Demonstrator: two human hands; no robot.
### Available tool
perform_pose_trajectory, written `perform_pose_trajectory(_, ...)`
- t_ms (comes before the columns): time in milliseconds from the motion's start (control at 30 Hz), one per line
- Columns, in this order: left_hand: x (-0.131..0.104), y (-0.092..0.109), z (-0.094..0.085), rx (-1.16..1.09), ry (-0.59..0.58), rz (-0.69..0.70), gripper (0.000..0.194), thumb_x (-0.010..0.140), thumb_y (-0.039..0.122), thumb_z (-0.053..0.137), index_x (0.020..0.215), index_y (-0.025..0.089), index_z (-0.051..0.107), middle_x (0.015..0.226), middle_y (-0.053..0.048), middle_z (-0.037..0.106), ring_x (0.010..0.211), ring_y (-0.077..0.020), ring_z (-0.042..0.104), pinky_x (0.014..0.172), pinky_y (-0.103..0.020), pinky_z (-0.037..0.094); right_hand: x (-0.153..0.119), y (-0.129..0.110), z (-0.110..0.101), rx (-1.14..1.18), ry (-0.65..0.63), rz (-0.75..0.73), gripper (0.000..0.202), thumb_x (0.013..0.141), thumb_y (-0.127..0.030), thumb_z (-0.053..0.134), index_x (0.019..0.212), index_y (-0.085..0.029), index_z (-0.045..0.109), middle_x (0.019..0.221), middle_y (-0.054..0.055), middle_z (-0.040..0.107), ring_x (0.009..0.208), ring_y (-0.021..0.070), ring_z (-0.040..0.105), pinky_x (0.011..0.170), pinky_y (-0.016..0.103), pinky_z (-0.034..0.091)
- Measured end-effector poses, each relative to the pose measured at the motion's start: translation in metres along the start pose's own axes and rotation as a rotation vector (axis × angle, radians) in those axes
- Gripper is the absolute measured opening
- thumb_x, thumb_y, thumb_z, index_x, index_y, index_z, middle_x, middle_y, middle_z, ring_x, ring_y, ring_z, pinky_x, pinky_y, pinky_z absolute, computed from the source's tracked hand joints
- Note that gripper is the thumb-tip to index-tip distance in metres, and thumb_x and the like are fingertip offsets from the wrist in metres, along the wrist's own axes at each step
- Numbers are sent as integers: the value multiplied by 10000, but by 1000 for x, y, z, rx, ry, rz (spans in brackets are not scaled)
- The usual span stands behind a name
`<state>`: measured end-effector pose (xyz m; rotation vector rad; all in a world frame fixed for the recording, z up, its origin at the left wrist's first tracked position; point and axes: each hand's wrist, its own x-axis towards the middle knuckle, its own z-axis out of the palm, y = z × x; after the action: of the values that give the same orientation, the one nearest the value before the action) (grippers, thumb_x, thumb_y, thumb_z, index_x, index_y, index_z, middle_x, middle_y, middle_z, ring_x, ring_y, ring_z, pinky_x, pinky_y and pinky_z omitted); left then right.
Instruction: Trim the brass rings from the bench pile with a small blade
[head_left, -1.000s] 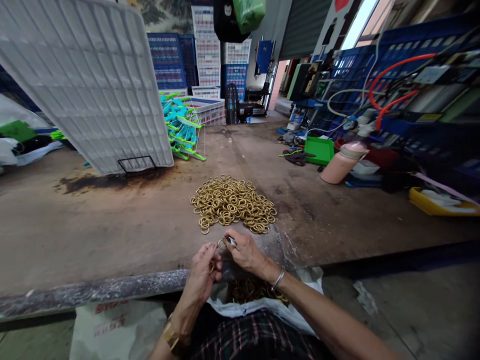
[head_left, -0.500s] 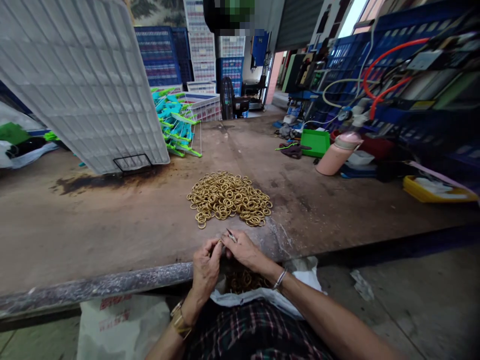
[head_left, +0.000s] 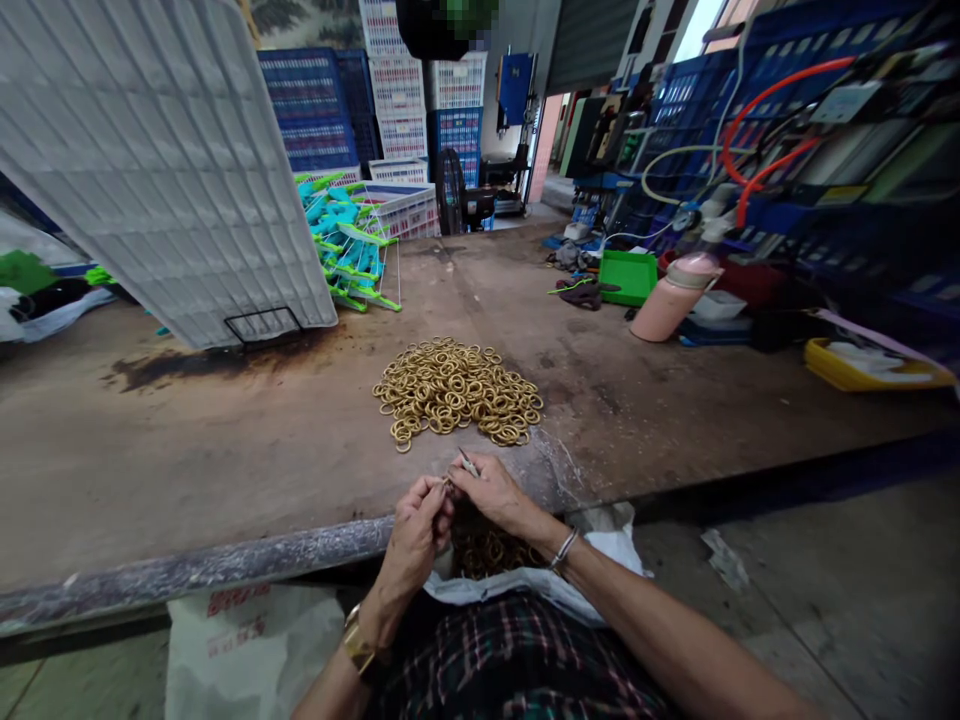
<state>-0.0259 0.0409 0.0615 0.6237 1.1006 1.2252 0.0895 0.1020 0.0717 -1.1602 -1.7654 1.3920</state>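
While I watch through the head camera, the work in hand looks to me like close fingertip work on a single piece. The left hand point(head_left: 411, 535) has its thumb and forefinger pinched together on what I take to be a ring point(head_left: 448, 484), too small for me to make out fully, with the other fingers curled in. The right hand point(head_left: 495, 500) meets it there, folded round a slim pointed tool point(head_left: 469, 464) whose tip juts up past the fingers, aimed away from the ring. I cannot tell whether the right fingertips also grip the ring or only touch it.

Just beyond the hands, the pile point(head_left: 457, 390) of golden rings lies spread on the table point(head_left: 247, 450). Below the hands, between the table edge and the lap, a white bag point(head_left: 517, 584) gapes open with darker rings inside. Well off to the right stand a pink bottle point(head_left: 670, 305) and a green tray point(head_left: 628, 277).

I judge this to be the middle of handling one ring, not a pick from the pile. As I see it, the next move calls for a firm left pinch, small turns of the right wrist, and care that the tool's point stays clear of the left fingertips.
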Motion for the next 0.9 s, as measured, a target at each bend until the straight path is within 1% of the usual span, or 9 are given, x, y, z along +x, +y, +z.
perform_pose_trajectory(133, -1, -1, -1, -61, 1, -13, 272, 707, 415, 614, 729, 169, 499, 557, 70, 458, 379, -16, 306, 359, -134, 205, 0, 1, -1, -60, -3, -16, 204, 792, -209, 417, 622, -156, 516, 559, -38, 509, 543, 83, 456, 542, 180, 346)
perform_pose_trajectory(200, -1, -1, -1, -78, 21, -11, 284, 697, 419, 620, 718, 174, 479, 550, 74, 458, 369, -15, 293, 351, -134, 191, -1, 4, -1, -192, 32, -39, 210, 807, -200, 397, 655, -158, 536, 581, -21, 533, 559, 94, 468, 553, 188, 341)
perform_pose_trajectory(267, 1, -1, 0, -76, 44, -8, 297, 688, 427, 623, 707, 177, 463, 544, 77, 458, 362, -15, 282, 343, -135, 178, -3, 7, 0, -393, 35, -77, 180, 796, -174, 405, 692, -163, 553, 603, -7, 551, 569, 104, 467, 555, 198, 321)
perform_pose_trajectory(333, 2, -1, 0, -56, 60, -6, 304, 686, 434, 623, 706, 178, 459, 544, 76, 461, 362, -16, 282, 340, -137, 173, -7, 8, 0, -578, -23, -115, 151, 762, -136, 423, 737, -169, 569, 633, 7, 575, 588, 115, 477, 559, 208, 301)
perform_pose_trajectory(433, 3, -2, -2, -13, 72, 18, 313, 689, 447, 617, 703, 180, 453, 544, 75, 462, 368, -20, 292, 344, -139, 181, -10, 6, 0, -734, -112, -134, 208, 732, -105, 413, 829, -172, 584, 708, 33, 612, 634, 133, 509, 570, 221, 289)
perform_pose_trajectory(533, 4, -3, -5, 32, 77, 47, 328, 694, 475, 603, 704, 182, 454, 536, 76, 448, 375, -25, 292, 352, -144, 187, -11, 3, 0, -797, -151, -131, 262, 729, -99, 387, 890, -173, 580, 760, 46, 628, 668, 144, 527, 588, 229, 289)
perform_pose_trajectory(700, 4, -3, -6, 154, 103, 116, 362, 683, 512, 597, 666, 180, 454, 510, 77, 407, 398, -38, 294, 378, -163, 206, -9, 2, 1, -832, -177, -117, 274, 736, -106, 371, 910, -174, 571, 763, 51, 632, 669, 150, 536, 581, 236, 281)
perform_pose_trajectory(900, 5, -2, -6, 193, 108, 127, 364, 697, 521, 574, 643, 187, 439, 501, 80, 374, 408, -47, 278, 397, -180, 206, -8, 1, 3, -864, -173, -109, 270, 735, -113, 377, 924, -166, 562, 789, 63, 638, 686, 160, 549, 575, 246, 278)
